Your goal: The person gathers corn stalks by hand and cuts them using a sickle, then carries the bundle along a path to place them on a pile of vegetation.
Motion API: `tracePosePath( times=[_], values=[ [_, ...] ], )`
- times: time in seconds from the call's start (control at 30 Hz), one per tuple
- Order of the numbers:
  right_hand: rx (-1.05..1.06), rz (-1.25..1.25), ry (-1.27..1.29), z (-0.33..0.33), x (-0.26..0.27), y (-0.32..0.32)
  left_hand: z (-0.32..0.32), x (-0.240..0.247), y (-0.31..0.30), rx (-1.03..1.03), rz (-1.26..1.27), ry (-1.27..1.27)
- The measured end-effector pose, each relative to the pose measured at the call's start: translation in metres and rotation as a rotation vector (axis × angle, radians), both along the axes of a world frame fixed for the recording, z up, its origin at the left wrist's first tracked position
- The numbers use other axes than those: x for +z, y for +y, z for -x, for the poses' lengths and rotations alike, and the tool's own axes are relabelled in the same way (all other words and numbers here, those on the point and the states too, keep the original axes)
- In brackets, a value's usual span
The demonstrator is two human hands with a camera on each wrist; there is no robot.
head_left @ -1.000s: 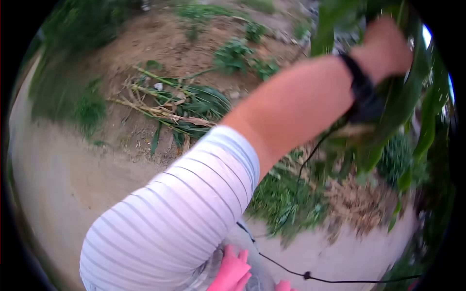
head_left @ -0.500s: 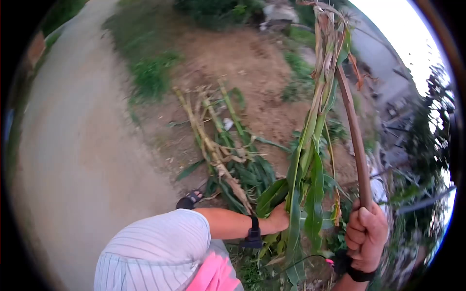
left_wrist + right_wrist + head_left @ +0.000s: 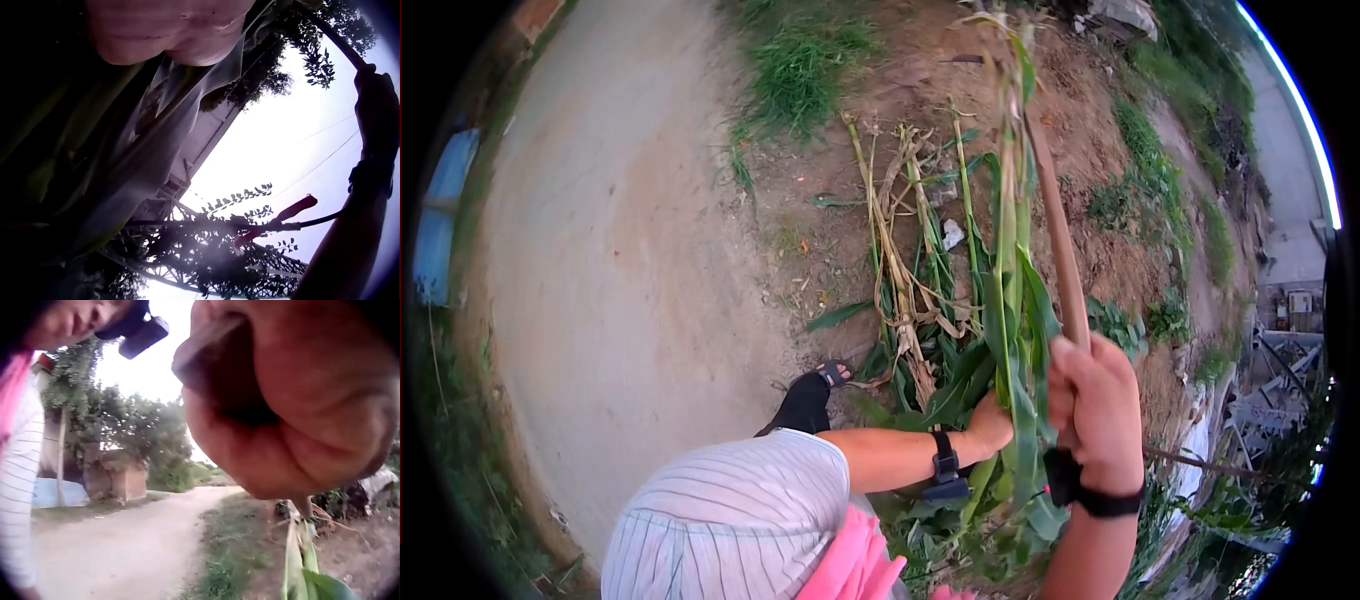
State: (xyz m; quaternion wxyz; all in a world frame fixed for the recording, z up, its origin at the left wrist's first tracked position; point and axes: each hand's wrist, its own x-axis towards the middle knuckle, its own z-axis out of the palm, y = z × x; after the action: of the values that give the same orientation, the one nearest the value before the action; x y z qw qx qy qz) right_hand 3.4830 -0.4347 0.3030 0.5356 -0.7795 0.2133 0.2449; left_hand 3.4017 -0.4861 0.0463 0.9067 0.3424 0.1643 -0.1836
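Observation:
My left hand grips a bunch of green corn stalks with long leaves, which stands upright in the head view. The left wrist view shows the hand's underside beside the leaves. Just right of the stalks, my right hand has its fingers curled round a long wooden handle. The handle's far end overlaps the stalk tops. In the right wrist view, the handle's butt pokes out of the fist. Cut corn stalks lie on the soil to the left.
A concrete path runs along the left side. My sandalled foot is at its edge near the cut stalks. Grass and bare soil lie ahead. A pale stone sits among the stalks, and a metal lattice stands at right.
The left hand came down from raised corn leaves to hold the stalks lower. The right hand with the wooden handle came into view, then moved left towards the stalks. The head view turned.

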Motion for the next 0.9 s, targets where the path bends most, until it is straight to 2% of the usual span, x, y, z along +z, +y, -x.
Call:
tracePosePath(
  times=[0.07, 0.1, 0.13, 0.2, 0.27, 0.3, 0.33, 0.37, 0.4, 0.43, 0.47, 0.5, 0.57, 0.6, 0.63, 0.67, 0.77, 0.87, 0.9],
  values=[
    [0.053, 0.239, -0.065, -0.048, -0.027, -0.005, -0.029, -0.018, -0.016, 0.097, -0.119, -0.072],
    [0.065, 0.348, -0.130, -0.070, -0.050, -0.019, -0.052, -0.015, -0.013, 0.124, -0.168, -0.024],
    [-0.051, 0.383, -0.211, -0.091, -0.085, -0.038, -0.079, -0.029, -0.022, 0.182, -0.237, -0.005],
    [-0.294, 0.457, -0.363, -0.113, -0.144, -0.068, -0.129, -0.069, -0.025, 0.172, -0.399, -0.056],
    [-0.569, 0.255, -0.302, -0.088, -0.148, -0.098, -0.172, -0.093, 0.001, -0.081, -0.642, -0.074],
    [-0.599, 0.152, -0.308, -0.062, -0.150, -0.126, -0.179, -0.104, 0.020, -0.265, -0.783, -0.020],
    [-0.690, 0.119, -0.298, -0.031, -0.156, -0.153, -0.188, -0.113, 0.042, -0.458, -0.924, -0.098],
    [-0.691, 0.163, -0.262, 0.009, -0.153, -0.167, -0.186, -0.122, 0.065, -0.666, -1.058, -0.184],
    [-0.738, 0.181, -0.221, 0.054, -0.159, -0.183, -0.171, -0.162, 0.087, -0.728, -0.969, -0.200],
    [-0.712, 0.220, -0.214, 0.097, -0.159, -0.186, -0.157, -0.179, 0.118, -0.868, -0.983, -0.353],
    [-0.751, 0.180, -0.141, 0.156, -0.176, -0.204, -0.129, -0.226, 0.137, -0.809, -1.092, -0.468],
    [-0.721, 0.255, -0.079, 0.205, -0.181, -0.206, -0.106, -0.238, 0.169, -0.948, -1.169, -0.491],
    [-0.769, 0.246, 0.033, 0.296, -0.180, -0.188, -0.047, -0.287, 0.229, -1.378, -1.344, -0.514],
    [-0.790, 0.208, 0.093, 0.336, -0.181, -0.179, -0.024, -0.275, 0.250, -1.497, -1.463, -0.392],
    [-0.838, 0.201, 0.159, 0.366, -0.179, -0.163, 0.006, -0.290, 0.281, -1.582, -1.496, -0.433],
    [-0.884, 0.165, 0.233, 0.399, -0.183, -0.150, 0.023, -0.277, 0.294, -1.695, -1.546, -0.458],
    [-0.943, 0.281, 0.384, 0.452, -0.183, -0.099, 0.039, -0.264, 0.313, -1.878, -1.508, -0.426],
    [-1.033, 0.214, 0.356, 0.515, -0.203, -0.068, 0.013, -0.213, 0.280, -1.617, -1.516, -0.500],
    [-1.026, 0.177, 0.366, 0.525, -0.204, -0.061, 0.013, -0.224, 0.273, -1.488, -1.504, -0.600]
  ],
)
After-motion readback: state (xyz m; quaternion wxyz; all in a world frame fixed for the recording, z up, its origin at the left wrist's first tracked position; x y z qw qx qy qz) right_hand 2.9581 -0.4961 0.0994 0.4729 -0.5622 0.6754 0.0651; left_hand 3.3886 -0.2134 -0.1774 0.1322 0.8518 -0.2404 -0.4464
